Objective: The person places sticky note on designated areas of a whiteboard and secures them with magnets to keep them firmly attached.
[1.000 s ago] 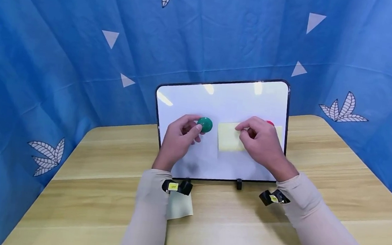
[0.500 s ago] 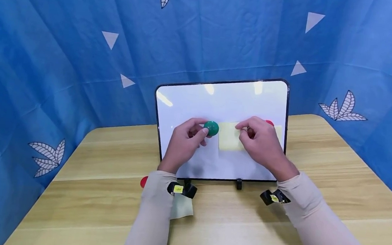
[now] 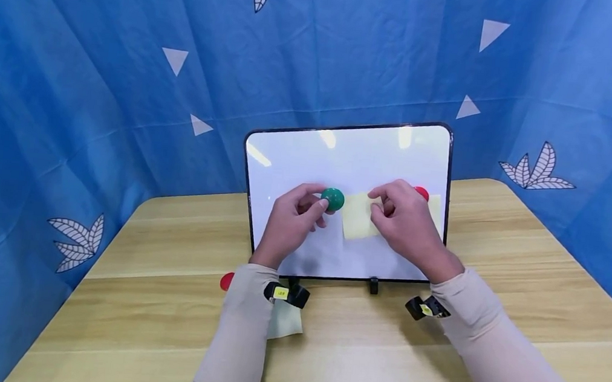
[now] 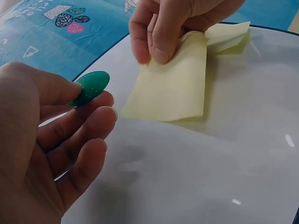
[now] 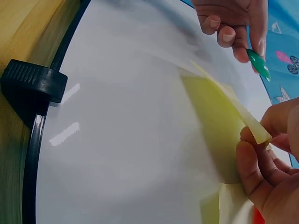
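My left hand (image 3: 288, 223) pinches a round green magnet (image 3: 332, 199) between thumb and index finger, just left of a yellow sticky note (image 3: 357, 217). The magnet is held edge-on in the left wrist view, apart from the whiteboard (image 3: 364, 153). With thumb and fingertips, my right hand (image 3: 408, 221) grips that note by its upper edge; in the right wrist view the note (image 5: 233, 105) stands tilted off the board. A second yellow note (image 3: 435, 207) lies on the board, partly hidden behind the right hand, with a red magnet (image 3: 422, 192) near its top.
The whiteboard stands on the wooden table (image 3: 169, 252) on small black feet (image 3: 373, 285). Left of it, a red disc (image 3: 226, 281) lies partly behind the left sleeve. A pale paper note (image 3: 286, 321) lies under the left forearm. A blue curtain (image 3: 351, 49) hangs behind.
My left hand has moved right and slightly down with the green magnet, closer to the note. The red disc on the table has come into view. My right hand has barely moved.
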### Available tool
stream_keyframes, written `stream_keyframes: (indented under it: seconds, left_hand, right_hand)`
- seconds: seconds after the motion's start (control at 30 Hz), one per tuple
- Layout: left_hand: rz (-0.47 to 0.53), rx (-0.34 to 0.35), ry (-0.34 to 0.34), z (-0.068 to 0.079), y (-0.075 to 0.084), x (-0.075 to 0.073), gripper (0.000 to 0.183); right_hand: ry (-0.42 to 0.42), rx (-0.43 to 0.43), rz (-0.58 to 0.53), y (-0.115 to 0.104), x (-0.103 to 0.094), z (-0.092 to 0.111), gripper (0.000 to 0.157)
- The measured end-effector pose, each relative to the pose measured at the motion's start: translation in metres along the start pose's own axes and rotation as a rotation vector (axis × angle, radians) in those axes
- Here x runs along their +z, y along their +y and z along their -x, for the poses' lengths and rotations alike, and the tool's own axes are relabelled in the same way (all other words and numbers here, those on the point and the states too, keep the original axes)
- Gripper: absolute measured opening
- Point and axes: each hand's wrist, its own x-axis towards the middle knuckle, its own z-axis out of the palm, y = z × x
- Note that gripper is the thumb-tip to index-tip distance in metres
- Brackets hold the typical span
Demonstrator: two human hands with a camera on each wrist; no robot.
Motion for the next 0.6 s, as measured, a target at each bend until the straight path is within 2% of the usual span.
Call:
stream_keyframes:
  seconds: [0.27,0.6]
  left_hand:
    - [-0.011,0.001,0.016,-0.002,-0.005,0.009,0.026]
    - [0.001,0.039,0.060,-0.007,-0.006,0.025,0.020]
  right_hand:
    - [0.008,0.000,0.043,-0.002,0.005,0.001,0.018]
    - [0.000,0.005,0.062,-0.002,0.005,0.001,0.019]
